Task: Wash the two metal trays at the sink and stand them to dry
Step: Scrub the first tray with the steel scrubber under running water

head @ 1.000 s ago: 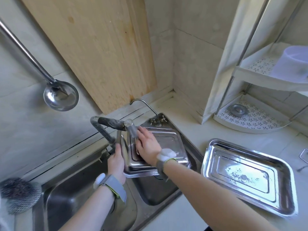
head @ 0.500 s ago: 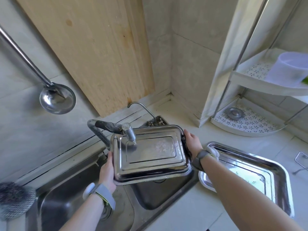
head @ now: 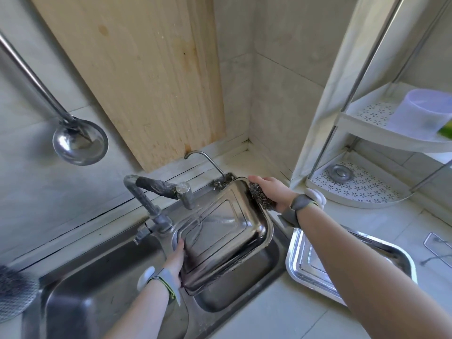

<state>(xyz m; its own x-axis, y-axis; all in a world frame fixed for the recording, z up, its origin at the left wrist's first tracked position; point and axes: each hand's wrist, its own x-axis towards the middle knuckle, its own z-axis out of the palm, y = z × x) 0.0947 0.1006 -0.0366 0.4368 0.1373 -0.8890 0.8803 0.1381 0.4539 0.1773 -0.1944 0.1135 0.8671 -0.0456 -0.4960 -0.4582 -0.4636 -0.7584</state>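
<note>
Hanging bottom-up over the right basin of the sink (head: 244,298), the steel tray (head: 220,231) sits just under the tap spout (head: 186,195), its long axis running from 8 o'clock to 2 o'clock. The left grip (head: 175,259) clasps the near short end. The right grip (head: 271,192) closes on a steel-wool scourer (head: 260,196) held against the far rim (so scrubbing probably falls to that hand, sweeping toward 8 o'clock). The underside looks glossy, wet and stepped. A second tray (head: 308,263) lies on the worktop (head: 281,319) at 4 o'clock.

I can read no words, labels, brand marks or numbers on anything in front of me.
</note>
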